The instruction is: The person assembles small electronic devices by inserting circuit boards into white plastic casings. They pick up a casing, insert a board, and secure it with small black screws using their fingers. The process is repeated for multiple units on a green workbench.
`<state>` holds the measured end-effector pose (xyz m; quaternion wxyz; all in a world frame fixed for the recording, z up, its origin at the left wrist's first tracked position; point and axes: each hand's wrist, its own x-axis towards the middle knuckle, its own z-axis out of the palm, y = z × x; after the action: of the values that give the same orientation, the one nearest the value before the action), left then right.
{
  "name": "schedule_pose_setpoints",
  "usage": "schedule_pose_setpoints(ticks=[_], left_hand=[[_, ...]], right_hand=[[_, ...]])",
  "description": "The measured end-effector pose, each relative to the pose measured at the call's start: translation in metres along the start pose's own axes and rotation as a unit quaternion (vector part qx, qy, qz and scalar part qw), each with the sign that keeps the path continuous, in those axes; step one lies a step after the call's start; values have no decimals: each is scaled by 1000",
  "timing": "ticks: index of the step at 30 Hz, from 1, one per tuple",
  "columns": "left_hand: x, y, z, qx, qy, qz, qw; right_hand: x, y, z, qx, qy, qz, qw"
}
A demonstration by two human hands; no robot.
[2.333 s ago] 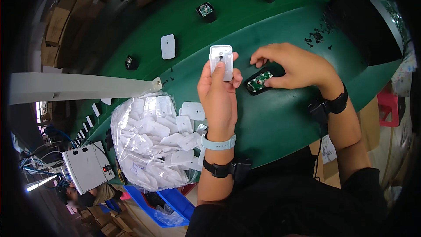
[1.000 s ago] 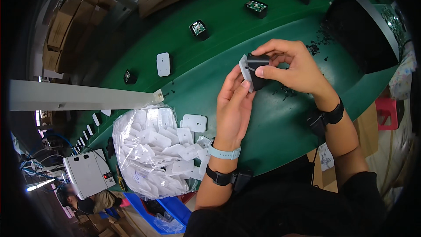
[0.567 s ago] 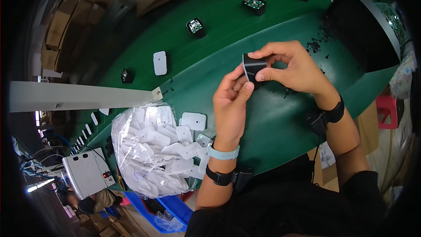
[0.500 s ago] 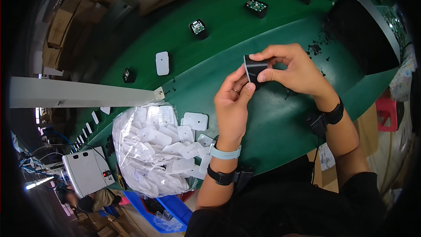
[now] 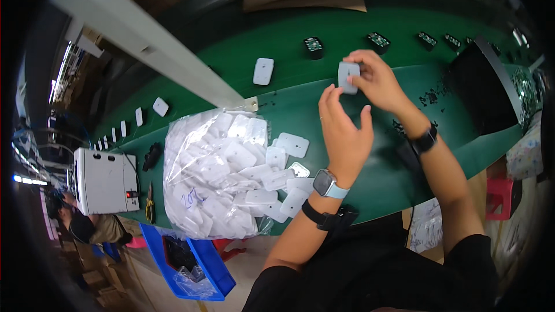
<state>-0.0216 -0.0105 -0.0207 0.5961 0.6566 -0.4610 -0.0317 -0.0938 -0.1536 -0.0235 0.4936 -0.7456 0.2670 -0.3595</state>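
My right hand (image 5: 378, 84) grips a small box-shaped device by its edges, thumb on the front. Its pale grey, rounded rectangular cover (image 5: 347, 76) faces me; the black housing seen earlier is hidden behind it. Just below it, my left hand (image 5: 347, 133) is open, its fingers spread and its thumb apart, holding nothing. Its fingertips are near the lower left corner of the device; whether they touch it I cannot tell. Left of my left wrist, loose white cover plates (image 5: 293, 144) spill from a clear plastic bag (image 5: 199, 162) full of them.
Beyond the green worktable (image 5: 381, 167), a green belt carries open black housings with circuit boards (image 5: 314, 47) and a white-covered unit (image 5: 263, 71). A grey post (image 5: 156, 52) slants in from the left. Small black parts (image 5: 430, 95) lie near a black bin (image 5: 483, 89). Scissors (image 5: 150, 203) lie beside a white machine (image 5: 104, 182).
My left hand has let go of the device and opened. The device has turned, so its cover now faces me, held by my right hand alone. The whole view has shifted left.
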Motion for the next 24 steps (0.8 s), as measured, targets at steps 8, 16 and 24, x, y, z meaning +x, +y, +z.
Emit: schedule_pose_setpoints(ticks=[8,16,24], left_hand=[[3,35,-80,195,-220,32,955],[4,-20,-134,396,-240,-13,886],[12,-16,-112,325,-181,4,928]], right_hand=[[62,21,4,-370,0,-18,929],[27,-43,-17,-297,24,-159,941],[-83,-62,-93,-315,-163,-74,932]])
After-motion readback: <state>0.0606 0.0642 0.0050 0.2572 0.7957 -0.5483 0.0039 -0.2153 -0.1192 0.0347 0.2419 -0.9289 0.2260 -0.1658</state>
